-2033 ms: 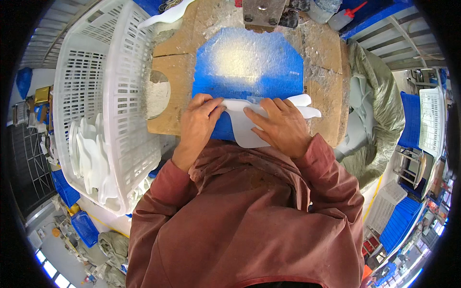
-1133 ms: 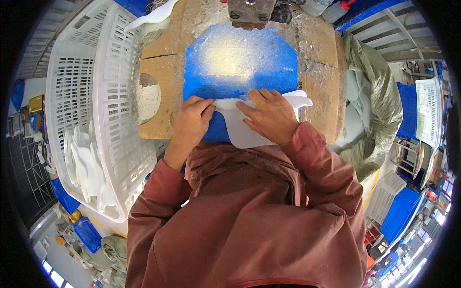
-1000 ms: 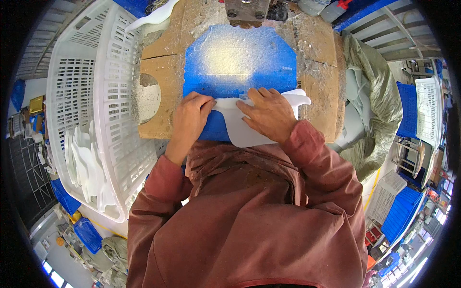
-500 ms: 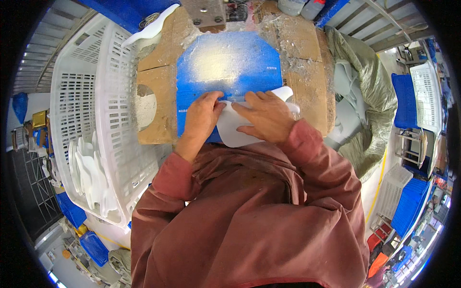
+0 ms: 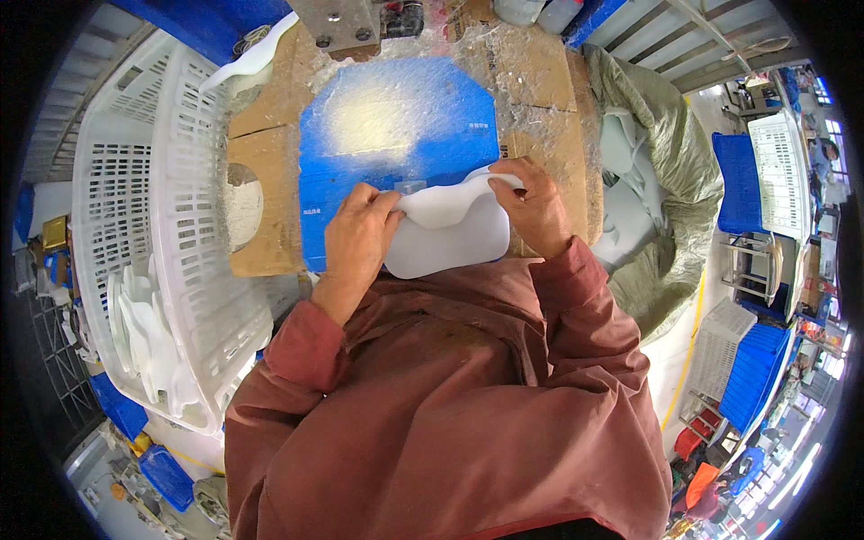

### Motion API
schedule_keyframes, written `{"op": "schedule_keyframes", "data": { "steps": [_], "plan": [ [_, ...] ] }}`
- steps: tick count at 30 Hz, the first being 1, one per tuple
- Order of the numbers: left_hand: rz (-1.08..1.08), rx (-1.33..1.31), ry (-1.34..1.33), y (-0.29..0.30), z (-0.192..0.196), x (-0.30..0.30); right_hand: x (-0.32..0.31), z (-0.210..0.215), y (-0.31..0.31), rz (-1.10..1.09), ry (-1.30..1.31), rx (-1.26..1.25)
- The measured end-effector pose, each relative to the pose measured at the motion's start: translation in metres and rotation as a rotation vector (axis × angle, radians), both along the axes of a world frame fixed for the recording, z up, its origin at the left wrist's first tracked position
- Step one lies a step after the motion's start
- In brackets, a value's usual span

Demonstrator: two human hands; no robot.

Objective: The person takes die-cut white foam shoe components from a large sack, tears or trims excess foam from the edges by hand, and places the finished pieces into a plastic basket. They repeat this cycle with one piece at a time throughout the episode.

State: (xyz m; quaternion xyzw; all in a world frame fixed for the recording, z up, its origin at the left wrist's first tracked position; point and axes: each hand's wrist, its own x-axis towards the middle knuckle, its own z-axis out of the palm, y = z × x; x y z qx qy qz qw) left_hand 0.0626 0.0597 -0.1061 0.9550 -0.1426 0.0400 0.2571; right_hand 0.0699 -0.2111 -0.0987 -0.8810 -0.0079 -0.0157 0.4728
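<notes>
A curved white sheet-like piece [image 5: 441, 206] with a wavy upper edge spans the space between my hands. Its left end is pinched by my left hand [image 5: 358, 241], fingers bent and closed. At the other end, my right hand [image 5: 538, 209] grips the rim between thumb and fingers. Below the wavy edge hangs a greyer rounded panel [image 5: 450, 245]; whether both are one piece I cannot tell. Just beyond my fingers lies a blue board [image 5: 405, 162], dusted with pale powder near its middle.
Cardboard [image 5: 544, 90] surrounds the board. A white slatted crate [image 5: 193, 193] at left contains several white shaped pieces [image 5: 142, 328]. One similar wavy piece [image 5: 261, 52] rests near its far corner. More pale pieces [image 5: 625, 211] fill a greenish sack [image 5: 675, 148] at right. A metal block [image 5: 342, 22] stands at the back.
My right hand has moved from lying across the white piece to gripping its right end. The wavy edge now shows between my hands. The whole view has shifted slightly.
</notes>
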Motion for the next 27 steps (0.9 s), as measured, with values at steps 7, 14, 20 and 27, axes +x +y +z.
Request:
{"op": "schedule_keyframes", "data": {
  "steps": [7,14,20,27],
  "plan": [
    [-0.018,0.028,0.006,-0.002,0.001,0.003,0.008,-0.002,0.004,0.067,-0.085,-0.174],
    [-0.031,0.021,-0.005,-0.001,0.000,0.003,0.013,-0.016,0.010,0.133,-0.148,-0.355],
    [-0.049,-0.140,0.065,0.011,0.007,0.003,0.013,-0.018,0.011,0.126,-0.176,-0.467],
    [-0.133,-0.220,-0.061,-0.048,0.017,0.011,0.006,-0.010,0.007,-0.034,-0.155,-0.395]
  ]
}}
